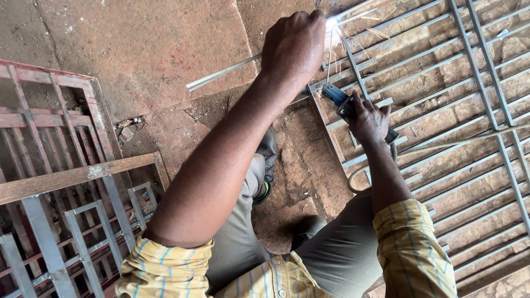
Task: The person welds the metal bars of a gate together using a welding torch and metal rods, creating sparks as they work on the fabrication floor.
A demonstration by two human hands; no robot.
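My left hand (292, 47) reaches up to the top middle, closed in a fist on a thin flat metal bar (221, 73) that runs out to the left over the floor. Bright sparks (333, 25) flare right beside its knuckles, at the edge of a grey metal grille (469, 83) lying on the brick ground. My right hand (369, 120) grips a welding electrode holder with a blue and black handle (334, 95); its thin rod points up at the sparks. A cable (441, 146) trails from the holder across the grille.
Rust-red and grey metal grilles (61, 182) are stacked at the left. My dark shoes (269, 160) stand on the reddish dirt floor (143, 44) between the two stacks. Small scraps (127, 129) lie beside the left stack.
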